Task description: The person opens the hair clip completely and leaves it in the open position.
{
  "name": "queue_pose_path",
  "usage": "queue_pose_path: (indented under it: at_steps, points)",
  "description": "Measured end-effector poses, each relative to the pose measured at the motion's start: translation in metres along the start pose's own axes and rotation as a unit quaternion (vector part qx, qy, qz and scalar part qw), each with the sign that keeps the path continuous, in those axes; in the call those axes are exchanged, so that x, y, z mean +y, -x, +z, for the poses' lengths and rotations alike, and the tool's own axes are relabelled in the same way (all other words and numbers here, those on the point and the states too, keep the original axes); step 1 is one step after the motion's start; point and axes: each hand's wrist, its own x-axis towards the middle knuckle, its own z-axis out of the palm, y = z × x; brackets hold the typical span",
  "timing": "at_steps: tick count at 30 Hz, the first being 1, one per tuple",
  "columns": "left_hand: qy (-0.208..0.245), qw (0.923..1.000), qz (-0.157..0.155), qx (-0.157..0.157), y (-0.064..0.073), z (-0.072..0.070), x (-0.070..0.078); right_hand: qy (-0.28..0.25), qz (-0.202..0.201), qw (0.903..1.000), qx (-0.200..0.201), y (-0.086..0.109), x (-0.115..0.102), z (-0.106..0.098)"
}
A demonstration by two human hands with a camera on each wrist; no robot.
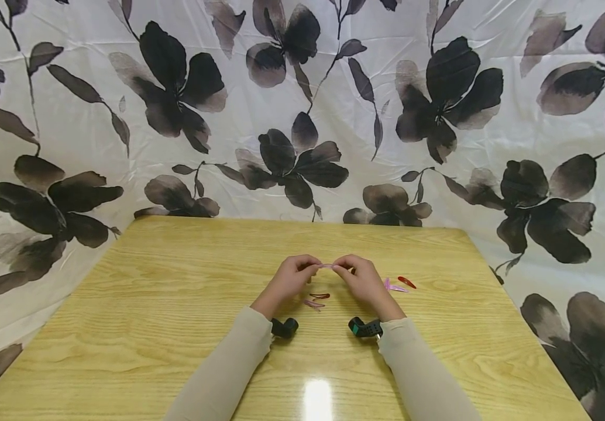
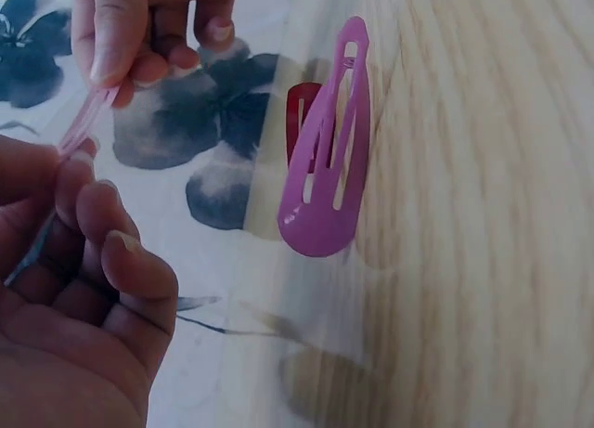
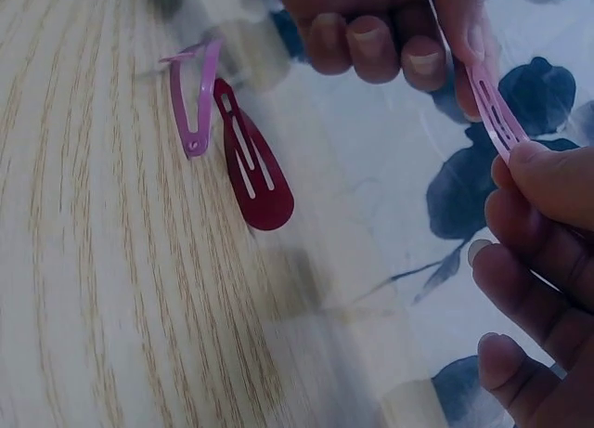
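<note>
Fingertips of my left hand (image 1: 293, 276) and right hand (image 1: 361, 278) pinch opposite ends of one light pink snap hair clip (image 1: 326, 266), raised above the table. The clip (image 3: 497, 112) looks flat, slightly bowed and slotted in the right wrist view. Between the forearms lie a dark red hair clip (image 1: 320, 296) and a purplish pink one (image 1: 314, 304). In the left wrist view the purplish pink clip (image 2: 320, 201) partly covers the red one (image 2: 299, 108). Its arms stand apart in the right wrist view.
Right of my right hand lie pink hair clip pieces (image 1: 398, 288), their number unclear, and a red hair clip (image 1: 406, 282). The wooden table (image 1: 176, 275) ends at a floral cloth (image 1: 355, 169) behind. Black wrist cameras (image 1: 284, 328) sit on the wrists.
</note>
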Motion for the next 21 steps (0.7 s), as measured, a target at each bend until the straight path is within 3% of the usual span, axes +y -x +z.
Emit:
queue_pose_path:
  at_steps: [10,21]
  points:
    - [0.061,0.9977,0.019,-0.024,-0.001,-0.002,-0.008,-0.002,-0.023,0.9997,0.001,-0.001,0.0,0.002]
    - [0.117,0.9918,0.0,-0.051,-0.002,-0.003,-0.012,0.005,-0.043,0.999,0.005,0.0,0.004,0.003]
